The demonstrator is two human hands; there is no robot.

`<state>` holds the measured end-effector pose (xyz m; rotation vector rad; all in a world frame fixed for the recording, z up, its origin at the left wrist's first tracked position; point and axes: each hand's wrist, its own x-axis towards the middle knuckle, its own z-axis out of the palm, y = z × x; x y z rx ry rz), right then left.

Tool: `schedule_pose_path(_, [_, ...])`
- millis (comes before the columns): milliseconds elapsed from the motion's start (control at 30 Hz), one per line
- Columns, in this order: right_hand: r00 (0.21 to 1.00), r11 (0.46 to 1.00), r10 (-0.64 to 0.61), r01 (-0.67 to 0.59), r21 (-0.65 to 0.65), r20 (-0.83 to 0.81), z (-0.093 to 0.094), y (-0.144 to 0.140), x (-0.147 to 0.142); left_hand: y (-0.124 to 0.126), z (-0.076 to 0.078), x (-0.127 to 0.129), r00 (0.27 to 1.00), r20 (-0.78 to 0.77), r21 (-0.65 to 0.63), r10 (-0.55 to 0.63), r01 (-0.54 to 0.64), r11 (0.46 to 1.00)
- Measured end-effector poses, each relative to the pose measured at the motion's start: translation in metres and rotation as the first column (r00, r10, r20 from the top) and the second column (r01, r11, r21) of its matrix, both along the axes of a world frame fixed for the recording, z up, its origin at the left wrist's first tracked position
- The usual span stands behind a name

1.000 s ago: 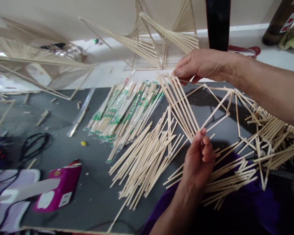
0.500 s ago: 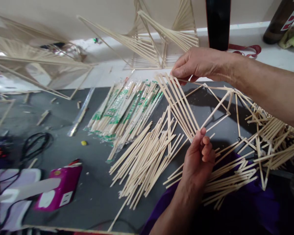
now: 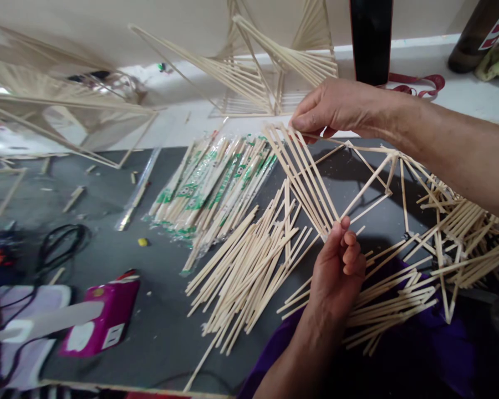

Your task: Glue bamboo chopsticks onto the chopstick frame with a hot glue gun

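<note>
A frame of thin round wooden sticks point(image 3: 305, 183), which look like chopsticks, is held up between my two hands, with several sticks side by side in a slanted row. My left hand point(image 3: 339, 271), palm toward me, pinches the row's lower corner between thumb and fingers. At the upper end, my right hand point(image 3: 320, 111) is closed on the frame's top edge, its fingertips partly hidden. Joined sticks point(image 3: 370, 188) run right from the row into a larger open framework with whitish joints. Below and left lies a loose pile of sticks point(image 3: 249, 271).
Clear wrappers with green print point(image 3: 216, 183) hold more sticks. Finished-looking stick models point(image 3: 249, 83) stand at the back and left. On the grey table point(image 3: 158, 310) are a magenta box point(image 3: 103, 318), black cable point(image 3: 62, 249) and ruler-like strip point(image 3: 137, 191). A dark phone-like slab point(image 3: 371, 41) stands behind.
Hardly anything differs. Both hands keep the same hold on the stick frame, and the view has shifted very slightly.
</note>
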<state>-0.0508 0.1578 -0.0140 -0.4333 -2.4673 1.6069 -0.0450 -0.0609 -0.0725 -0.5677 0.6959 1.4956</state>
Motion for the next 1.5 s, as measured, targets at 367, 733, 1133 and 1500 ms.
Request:
schedule_pose_path(367, [0.998, 1.0, -0.013, 0.012, -0.01, -0.062, -0.007, 0.001, -0.004, 0.003, 0.004, 0.0, 0.999, 0.023, -0.048, 0.022, -0.021, 0.999])
schedule_pose_path(733, [0.999, 0.998, 0.03, -0.03, 0.047, 0.016, 0.001, -0.002, 0.002, 0.004, 0.004, 0.001, 0.999, 0.023, -0.05, 0.028, -0.027, 0.998])
schedule_pose_path(1133, [0.998, 0.998, 0.054, -0.054, 0.012, -0.024, -0.005, 0.006, 0.002, 0.003, 0.004, 0.0, 0.999, 0.027, -0.054, 0.027, -0.026, 0.998])
schedule_pose_path(1500, [0.999, 1.0, -0.018, 0.019, 0.016, -0.041, -0.01, 0.004, -0.003, 0.003, 0.004, 0.001, 0.999, 0.029, -0.06, 0.029, -0.027, 0.998])
